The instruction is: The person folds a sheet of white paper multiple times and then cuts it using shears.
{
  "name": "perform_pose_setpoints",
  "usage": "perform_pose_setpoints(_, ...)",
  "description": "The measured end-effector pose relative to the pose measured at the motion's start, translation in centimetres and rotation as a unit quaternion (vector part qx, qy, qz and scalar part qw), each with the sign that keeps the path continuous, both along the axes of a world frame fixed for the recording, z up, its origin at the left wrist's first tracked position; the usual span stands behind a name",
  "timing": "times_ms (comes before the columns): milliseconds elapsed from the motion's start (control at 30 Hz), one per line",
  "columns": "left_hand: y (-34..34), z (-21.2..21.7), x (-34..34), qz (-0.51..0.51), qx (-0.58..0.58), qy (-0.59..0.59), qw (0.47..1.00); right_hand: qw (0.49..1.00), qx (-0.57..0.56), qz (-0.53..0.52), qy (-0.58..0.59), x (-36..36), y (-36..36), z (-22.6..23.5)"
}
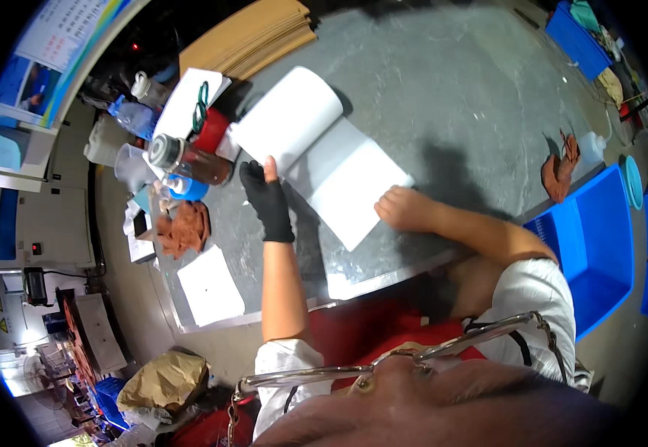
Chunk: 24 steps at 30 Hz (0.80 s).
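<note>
A thick white roll of thin sheet, paper or plastic I cannot tell, lies tilted on the grey table. From it a white sheet runs toward me, its upper part greyer. My right hand, bare, is closed at the sheet's right edge, fingers curled on it. My left hand wears a black glove with the thumb tip bare. It is beside the lower left end of the roll, fingers stretched and thumb upright; whether it touches the roll is unclear.
On the left stand a brown-filled jar, a blue bottle, a red container and a brown cloth. Flat cardboard is stacked at the back. A white sheet lies front left. A blue bin stands right.
</note>
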State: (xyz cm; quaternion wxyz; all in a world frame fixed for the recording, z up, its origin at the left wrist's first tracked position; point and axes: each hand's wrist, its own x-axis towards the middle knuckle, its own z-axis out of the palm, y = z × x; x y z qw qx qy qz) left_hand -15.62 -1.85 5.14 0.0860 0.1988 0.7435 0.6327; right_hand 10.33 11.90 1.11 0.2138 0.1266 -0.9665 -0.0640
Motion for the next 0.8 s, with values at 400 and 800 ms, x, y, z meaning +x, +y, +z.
perform_pose_setpoints(400, 4.0, 2.3, 3.4, -0.146, 0.147, -0.171, 0.963, 0.964, -0.151, -0.085, -0.201, 6.5, 1.4, 2.2)
perform_pose_setpoints(800, 15.1, 3.8, 4.0, -0.337, 0.134, -0.418, 0.833, 0.931, -0.25, -0.084, -0.254, 15.7, -3.8, 3.7)
